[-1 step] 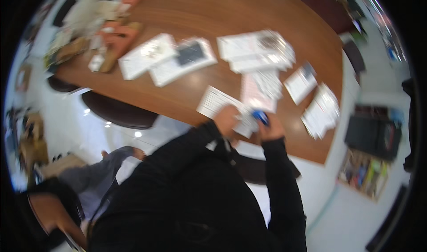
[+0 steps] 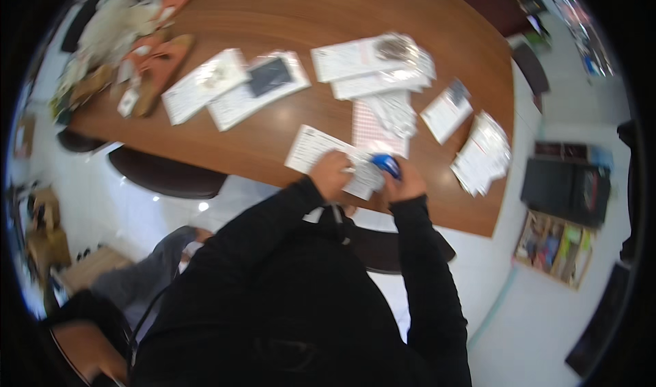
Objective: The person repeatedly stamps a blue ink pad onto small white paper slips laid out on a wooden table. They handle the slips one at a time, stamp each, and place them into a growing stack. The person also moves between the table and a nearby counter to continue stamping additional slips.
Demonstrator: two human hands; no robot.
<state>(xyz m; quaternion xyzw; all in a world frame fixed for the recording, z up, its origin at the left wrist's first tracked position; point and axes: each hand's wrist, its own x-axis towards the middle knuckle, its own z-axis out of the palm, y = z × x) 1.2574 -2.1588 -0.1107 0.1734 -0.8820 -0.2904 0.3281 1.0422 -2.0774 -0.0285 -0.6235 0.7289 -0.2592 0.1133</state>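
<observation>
At the near edge of the table my left hand (image 2: 330,175) has its fingers pinched on a small clear plastic bag (image 2: 367,178) with something grey-white in it. Just beyond that hand lies a white printed card (image 2: 309,148), partly covered by the fingers. My right hand (image 2: 406,182) is closed around a rounded blue object (image 2: 386,163), held against the bag's right side; its kind is not clear. Beyond the hands, a pink-and-white patterned sheet (image 2: 369,129) lies under several small clear bags (image 2: 393,114).
Bagged white cards lie in a stack (image 2: 355,62), a pair (image 2: 229,107), a single one (image 2: 445,114) and a pile (image 2: 483,155) on the brown table (image 2: 273,18). Orange sandals (image 2: 160,66) sit at left. A person's grey sleeve (image 2: 147,260) shows lower left.
The whole view has shifted, so the table's things sit a little further left and the blur is less. Both hands keep their hold, close together.
</observation>
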